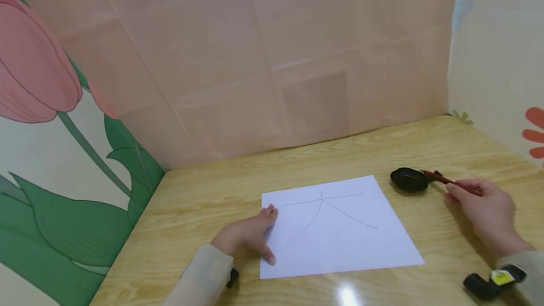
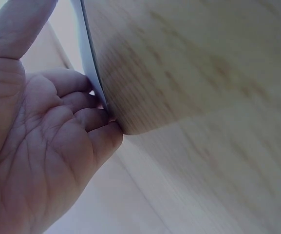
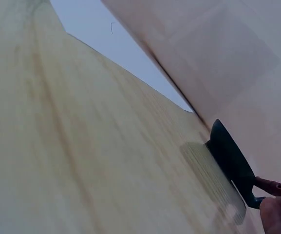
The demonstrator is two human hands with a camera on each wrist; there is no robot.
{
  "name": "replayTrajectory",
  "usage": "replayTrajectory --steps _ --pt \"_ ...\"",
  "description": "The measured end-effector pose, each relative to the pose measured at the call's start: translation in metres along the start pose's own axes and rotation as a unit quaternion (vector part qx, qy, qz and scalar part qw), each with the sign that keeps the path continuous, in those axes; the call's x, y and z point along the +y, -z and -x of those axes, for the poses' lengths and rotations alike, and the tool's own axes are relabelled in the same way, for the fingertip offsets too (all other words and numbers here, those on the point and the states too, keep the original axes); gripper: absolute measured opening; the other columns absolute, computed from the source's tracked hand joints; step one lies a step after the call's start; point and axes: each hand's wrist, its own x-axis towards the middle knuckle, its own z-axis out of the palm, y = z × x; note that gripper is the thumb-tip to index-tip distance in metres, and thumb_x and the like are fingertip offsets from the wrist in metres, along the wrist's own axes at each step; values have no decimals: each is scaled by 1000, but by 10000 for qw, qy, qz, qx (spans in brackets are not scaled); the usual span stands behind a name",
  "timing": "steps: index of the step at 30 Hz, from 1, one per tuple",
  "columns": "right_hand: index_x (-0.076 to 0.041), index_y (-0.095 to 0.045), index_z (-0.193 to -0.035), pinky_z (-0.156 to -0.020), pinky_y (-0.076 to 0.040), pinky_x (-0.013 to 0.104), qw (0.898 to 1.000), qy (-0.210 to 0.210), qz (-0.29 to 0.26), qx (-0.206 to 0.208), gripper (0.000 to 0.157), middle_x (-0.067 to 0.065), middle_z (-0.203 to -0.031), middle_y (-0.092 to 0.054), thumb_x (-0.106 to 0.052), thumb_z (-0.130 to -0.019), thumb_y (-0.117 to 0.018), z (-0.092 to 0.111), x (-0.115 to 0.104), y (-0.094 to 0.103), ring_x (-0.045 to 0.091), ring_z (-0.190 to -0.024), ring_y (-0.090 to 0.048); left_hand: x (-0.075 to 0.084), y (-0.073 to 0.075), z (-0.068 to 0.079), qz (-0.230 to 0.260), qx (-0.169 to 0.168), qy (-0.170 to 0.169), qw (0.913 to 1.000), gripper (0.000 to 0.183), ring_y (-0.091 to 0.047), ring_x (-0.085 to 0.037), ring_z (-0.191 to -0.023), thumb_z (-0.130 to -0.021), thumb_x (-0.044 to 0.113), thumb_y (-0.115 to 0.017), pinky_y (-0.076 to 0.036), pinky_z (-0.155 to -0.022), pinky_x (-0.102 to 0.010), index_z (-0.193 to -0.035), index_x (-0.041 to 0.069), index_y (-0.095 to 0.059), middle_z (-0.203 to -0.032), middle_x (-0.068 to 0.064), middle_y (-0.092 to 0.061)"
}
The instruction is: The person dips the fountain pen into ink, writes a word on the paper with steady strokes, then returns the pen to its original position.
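A white sheet of paper point(image 1: 340, 244) lies on the table, with thin dark lines drawn across its upper half: a bar, a short upright and two spreading strokes. My left hand point(image 1: 250, 230) rests on its left edge, fingers and thumb spread; in the left wrist view the fingertips point(image 2: 106, 139) meet the paper's edge. Right of the sheet, my right hand point(image 1: 488, 207) pinches a slender dark red pen-like stick point(image 1: 439, 178). Its tip overlaps a small glossy black dish point(image 1: 408, 181) with a short handle. Its exact kind I cannot tell.
The wood-grain table point(image 1: 204, 188) backs onto a creased pinkish-brown sheet point(image 1: 212, 60). Flower-patterned panels stand at left and right. A black strap with a yellow label point(image 1: 502, 277) sits at the right sleeve; another black piece point(image 1: 232, 278) shows by the left sleeve.
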Motion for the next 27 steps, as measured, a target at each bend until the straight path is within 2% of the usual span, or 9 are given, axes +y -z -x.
replayTrajectory --steps 2,5,8,13,17,23,27 --pt "-21 -57 -91 -50 -48 16 9983 17 578 104 15 -32 -60 -51 -32 -86 -64 -1 1 0 -11 -56 -53 1 0 0 -11 17 -7 10000 117 -5 -24 -143 -62 34 -84 -13 -115 -38 -149 5 -12 -156 -11 -3" --pt "-13 -59 -104 -53 -43 19 9883 104 1511 178 37 -32 -65 -47 -44 -84 -63 -1 1 1 -3 -64 -48 1 -1 0 -29 33 0 10000 117 -5 -24 -143 -62 34 -84 -13 -115 -38 -149 5 -12 -156 -11 -3" --pt "-5 -57 -115 -56 -39 23 9806 231 1945 104 51 -24 -70 -49 -45 -83 -64 -2 1 2 6 -69 -45 1 -1 0 -81 58 24 9999 118 -5 -23 -143 -61 35 -84 -13 -115 -37 -149 5 -12 -156 -11 -3" --pt "0 -59 -109 -60 -32 29 9713 543 2317 47 44 -6 -74 -60 -35 -83 -66 -2 1 1 10 -67 -47 1 -1 -1 -133 62 59 9999 118 -5 -23 -143 -61 37 -84 -13 -115 -37 -149 6 -11 -156 -11 -3" --pt "2 -62 -103 -62 -28 31 9642 742 2547 29 44 6 -78 -65 -36 -81 -69 -2 0 1 18 -70 -48 2 0 0 -74 34 71 9999 118 -4 -23 -143 -61 36 -84 -13 -115 -37 -149 6 -11 -156 -10 -2" --pt "2 -63 -101 -63 -27 32 9579 821 2745 -162 51 18 -89 -65 -43 -79 -70 -1 1 1 25 -76 -49 1 0 0 -73 -40 41 10000 118 -2 -22 -143 -62 37 -83 -13 -115 -37 -149 6 -9 -156 -10 2" --pt "3 -63 -98 -63 -27 32 9533 953 2859 -194 50 19 -87 -66 -42 -78 -71 -2 0 1 25 -74 -51 0 1 0 -64 -108 -8 9999 118 -2 -23 -143 -64 38 -82 -12 -115 -38 -149 6 -7 -156 -10 2"
